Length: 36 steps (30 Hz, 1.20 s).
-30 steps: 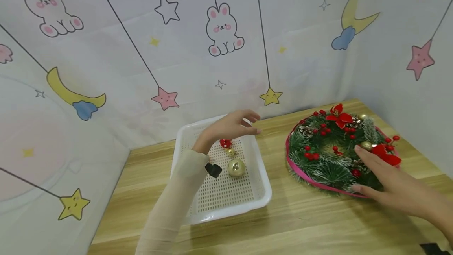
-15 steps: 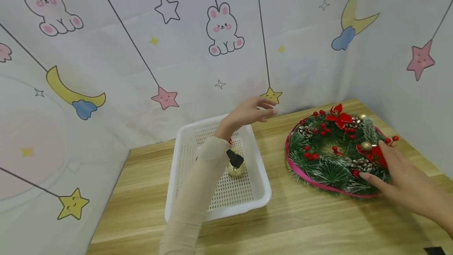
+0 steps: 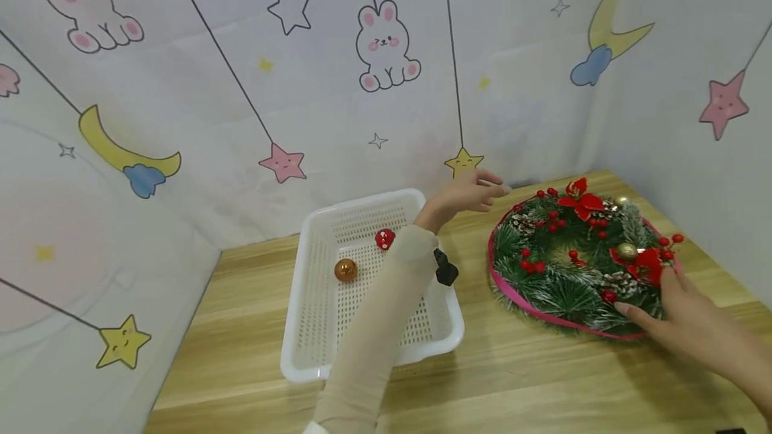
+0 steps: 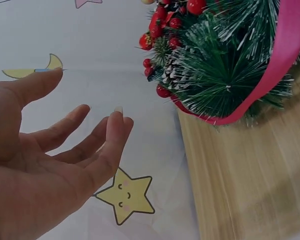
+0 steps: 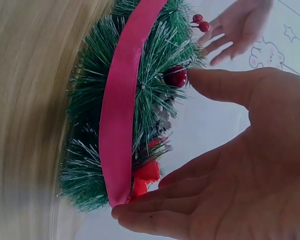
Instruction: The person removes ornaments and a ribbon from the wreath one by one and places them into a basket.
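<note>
A green Christmas wreath (image 3: 567, 290) with red berries, pine cones, red flowers and a pink ribbon (image 5: 121, 110) lies on the right of the table. My right hand (image 3: 684, 317) is at its near right edge, fingers extended. In the right wrist view, the thumb tip is right by a dark red berry (image 5: 176, 76) and the fingertips are at the ribbon's end. My left hand (image 3: 467, 194) hovers between the basket and the wreath, its fingers loosely bent with nothing in them. The left wrist view shows that hand (image 4: 55, 165) apart from the wreath.
A white plastic basket (image 3: 293, 327) stands left of the wreath, holding a copper-coloured ball (image 3: 346, 270) and a red ornament with white spots (image 3: 384, 239). My left sleeve (image 3: 380, 327) crosses over it and hides part of its inside. A printed cloth (image 3: 338, 106) hangs behind the wooden table (image 3: 512, 394).
My left hand has moved right from above the basket towards the wreath, uncovering the copper-coloured ball and hiding the gold one. My right hand has shifted slightly right along the wreath's edge.
</note>
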Tool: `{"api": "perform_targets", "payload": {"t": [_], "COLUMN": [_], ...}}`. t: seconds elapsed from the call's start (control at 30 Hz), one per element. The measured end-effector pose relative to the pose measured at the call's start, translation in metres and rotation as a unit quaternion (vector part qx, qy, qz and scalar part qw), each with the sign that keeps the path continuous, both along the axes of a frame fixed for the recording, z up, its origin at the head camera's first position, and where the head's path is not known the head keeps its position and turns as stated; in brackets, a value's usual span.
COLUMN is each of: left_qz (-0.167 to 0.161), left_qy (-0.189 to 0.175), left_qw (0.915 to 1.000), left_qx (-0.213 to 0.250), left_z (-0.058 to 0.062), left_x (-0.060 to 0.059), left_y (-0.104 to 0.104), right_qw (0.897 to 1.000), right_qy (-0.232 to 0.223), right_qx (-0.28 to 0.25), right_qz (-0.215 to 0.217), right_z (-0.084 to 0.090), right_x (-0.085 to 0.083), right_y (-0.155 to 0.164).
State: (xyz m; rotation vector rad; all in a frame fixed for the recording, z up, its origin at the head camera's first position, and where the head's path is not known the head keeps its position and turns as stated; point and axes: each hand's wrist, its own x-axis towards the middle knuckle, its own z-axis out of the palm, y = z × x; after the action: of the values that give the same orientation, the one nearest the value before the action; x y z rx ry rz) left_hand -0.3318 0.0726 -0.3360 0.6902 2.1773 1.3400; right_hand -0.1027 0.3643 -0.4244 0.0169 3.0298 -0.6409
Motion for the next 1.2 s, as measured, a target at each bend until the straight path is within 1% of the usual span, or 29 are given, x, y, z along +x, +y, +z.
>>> {"api": "perform_targets", "payload": {"t": [0.1, 0.23, 0.27, 0.33, 0.47, 0.57, 0.63, 0.7, 0.83, 0.93, 0.97, 1.03, 1.13, 1.17, 1.2], "left_qz": [-0.006, -0.015, -0.020, -0.034, -0.046, -0.037, -0.039, -0.051, -0.079, -0.086, -0.084, -0.091, -0.099, -0.101, -0.108], "left_qy": [-0.002, 0.012, 0.013, 0.004, 0.006, 0.023, 0.031, 0.042, 0.074, 0.089, 0.090, 0.095, 0.089, 0.084, 0.082], "left_qw": [0.9988, 0.9924, 0.9908, 0.9877, 0.9767, 0.9688, 0.9679, 0.9666, 0.9614, 0.9569, 0.9563, 0.9513, 0.9489, 0.9485, 0.9461], "left_qx": [-0.048, -0.122, -0.133, -0.153, -0.210, -0.244, -0.246, -0.248, -0.253, -0.263, -0.265, -0.279, -0.286, -0.288, -0.294], "left_z": [-0.003, -0.008, -0.011, -0.015, -0.024, -0.027, -0.029, -0.030, -0.029, -0.029, -0.029, -0.029, -0.027, -0.026, -0.024], "left_x": [0.001, 0.004, 0.004, 0.006, 0.009, 0.010, 0.010, 0.010, 0.012, 0.014, 0.015, 0.016, 0.018, 0.019, 0.019], "left_y": [0.013, 0.029, 0.033, 0.039, 0.050, 0.054, 0.054, 0.053, 0.051, 0.050, 0.049, 0.048, 0.045, 0.044, 0.043], "right_qw": [1.000, 0.997, 0.997, 0.996, 0.996, 0.996, 0.996, 0.996, 0.996, 0.995, 0.995, 0.994, 0.996, 0.996, 0.995], "right_qy": [-0.029, -0.068, -0.075, -0.080, -0.081, -0.082, -0.085, -0.085, -0.089, -0.099, -0.099, -0.102, -0.089, -0.088, -0.090], "right_qx": [-0.002, -0.019, -0.022, -0.026, -0.029, -0.032, -0.032, -0.032, -0.026, -0.018, -0.014, -0.009, 0.000, -0.003, -0.010], "right_qz": [-0.002, -0.005, -0.007, -0.010, -0.005, 0.002, 0.004, 0.006, 0.012, 0.020, 0.021, 0.022, 0.025, 0.026, 0.029], "right_z": [0.000, -0.001, -0.002, -0.004, -0.006, -0.006, -0.004, -0.003, 0.002, 0.004, 0.005, 0.004, 0.002, 0.001, 0.000], "right_x": [0.001, 0.001, 0.001, 0.000, -0.002, -0.003, -0.004, -0.005, -0.010, -0.016, -0.018, -0.024, -0.031, -0.034, -0.036], "right_y": [-0.002, -0.004, -0.003, -0.003, 0.000, 0.000, 0.000, 0.001, 0.003, 0.009, 0.012, 0.018, 0.029, 0.034, 0.038]}}
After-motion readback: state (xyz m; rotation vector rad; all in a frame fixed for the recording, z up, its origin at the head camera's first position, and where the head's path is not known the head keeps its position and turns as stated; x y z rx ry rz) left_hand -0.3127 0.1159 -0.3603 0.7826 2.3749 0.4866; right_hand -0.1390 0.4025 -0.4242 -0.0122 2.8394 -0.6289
